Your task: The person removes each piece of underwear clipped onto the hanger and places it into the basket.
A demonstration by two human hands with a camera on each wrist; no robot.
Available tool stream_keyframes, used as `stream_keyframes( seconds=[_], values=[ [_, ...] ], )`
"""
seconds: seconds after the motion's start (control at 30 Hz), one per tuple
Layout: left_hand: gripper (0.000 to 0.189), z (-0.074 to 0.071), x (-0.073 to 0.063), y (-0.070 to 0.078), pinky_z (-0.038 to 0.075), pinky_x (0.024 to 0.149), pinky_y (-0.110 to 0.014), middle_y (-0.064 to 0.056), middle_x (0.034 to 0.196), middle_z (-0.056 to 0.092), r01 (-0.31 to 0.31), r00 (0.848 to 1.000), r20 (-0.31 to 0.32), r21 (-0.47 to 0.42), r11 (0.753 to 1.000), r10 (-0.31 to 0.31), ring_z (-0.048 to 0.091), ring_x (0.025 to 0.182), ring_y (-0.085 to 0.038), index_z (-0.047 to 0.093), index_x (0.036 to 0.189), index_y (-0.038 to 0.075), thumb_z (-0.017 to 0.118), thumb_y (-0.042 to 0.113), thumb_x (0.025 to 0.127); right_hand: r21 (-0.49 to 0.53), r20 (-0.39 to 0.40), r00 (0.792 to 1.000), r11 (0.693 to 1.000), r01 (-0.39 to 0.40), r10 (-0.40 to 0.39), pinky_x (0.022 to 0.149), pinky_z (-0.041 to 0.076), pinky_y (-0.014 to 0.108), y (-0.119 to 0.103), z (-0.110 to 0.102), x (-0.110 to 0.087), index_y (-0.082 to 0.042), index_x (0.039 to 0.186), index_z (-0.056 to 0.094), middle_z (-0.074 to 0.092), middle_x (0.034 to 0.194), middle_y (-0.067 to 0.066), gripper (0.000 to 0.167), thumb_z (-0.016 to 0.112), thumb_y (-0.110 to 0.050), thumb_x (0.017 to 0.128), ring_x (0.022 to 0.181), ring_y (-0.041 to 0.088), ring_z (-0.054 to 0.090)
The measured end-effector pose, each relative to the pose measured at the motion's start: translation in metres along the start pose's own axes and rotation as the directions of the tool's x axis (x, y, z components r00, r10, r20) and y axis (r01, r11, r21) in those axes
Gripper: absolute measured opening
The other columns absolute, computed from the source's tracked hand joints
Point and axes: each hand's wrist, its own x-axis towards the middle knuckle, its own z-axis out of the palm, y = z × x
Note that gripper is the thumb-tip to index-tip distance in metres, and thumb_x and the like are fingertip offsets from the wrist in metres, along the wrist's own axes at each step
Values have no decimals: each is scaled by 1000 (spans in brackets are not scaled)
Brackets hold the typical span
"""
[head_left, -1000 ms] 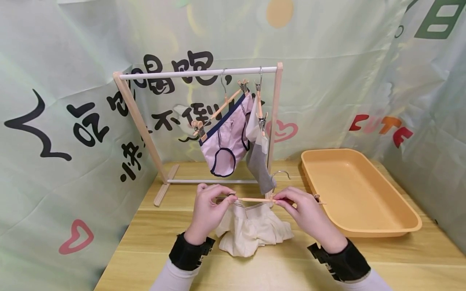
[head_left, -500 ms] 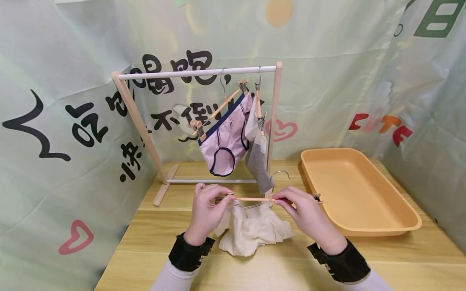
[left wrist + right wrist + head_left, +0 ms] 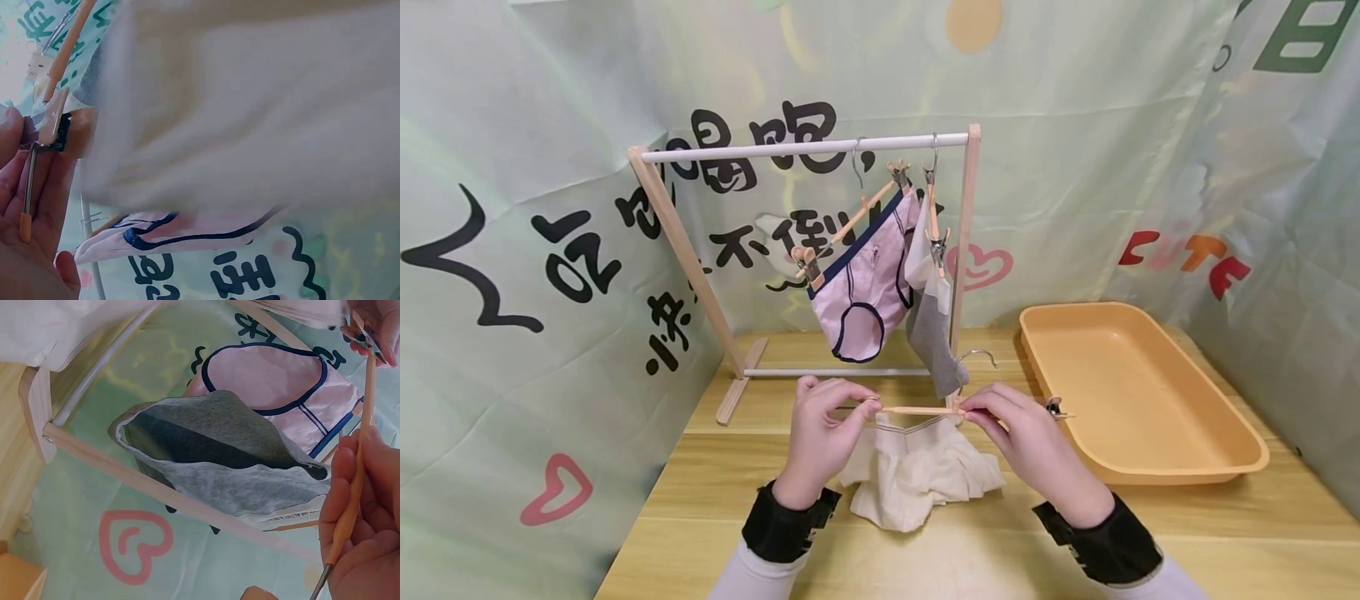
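Observation:
With thumb and fingers my left hand (image 3: 822, 433) pinches a clip (image 3: 51, 130) at the left part of a small peach clip hanger (image 3: 917, 411). My right hand (image 3: 1036, 442) grips the hanger's bar right by the foot of its metal hook (image 3: 976, 353). Beneath the bar hangs a cream cloth garment (image 3: 917, 487), its waistband up near the bar and its lower part bunched low over the table. The clip's jaws lie against the cloth in the left wrist view; whether they bite it I cannot tell. A second clip (image 3: 1055, 407) shows beyond my right hand, holding nothing.
Behind my hands stands a small drying rack (image 3: 700, 250) with a white rail (image 3: 745, 153). Pink briefs (image 3: 868, 287) with navy trim and a grey-and-white garment (image 3: 932, 333) hang from it on clip hangers. An orange tray (image 3: 1142, 392) sits at the right.
My left hand has shifted slightly left along the hanger. The right hand and the hanger stay almost where they were.

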Motion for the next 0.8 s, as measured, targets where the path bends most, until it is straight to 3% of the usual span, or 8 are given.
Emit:
stream_keyframes(
  seconds=[0.43,0.6,0.8],
  values=[
    [14,0,1,0,28,87,-37,1,83,75,24,999,31,-18,1000,-23,67,77,-12,78,90,13,86,6,81,-12,-1,1000,1000,-6,6,76,49,17,0,-3,1,-11,104,73,68,99,-4,19,78,-2,88,86,7,64],
    [18,-3,0,1,39,85,-34,0,87,74,53,995,79,-1,999,-53,66,84,-17,78,97,11,86,9,81,-17,-2,1000,1000,-21,21,74,47,15,3,-4,1,-13,103,73,68,99,-6,23,80,1,85,85,6,63],
    [16,-5,0,1,56,78,-31,-3,93,73,105,984,149,-57,993,-95,66,87,-18,75,101,7,82,7,87,-15,-5,1000,999,-28,28,72,45,15,4,-5,0,-13,103,73,68,99,-6,25,80,2,84,84,5,61]
  ],
)
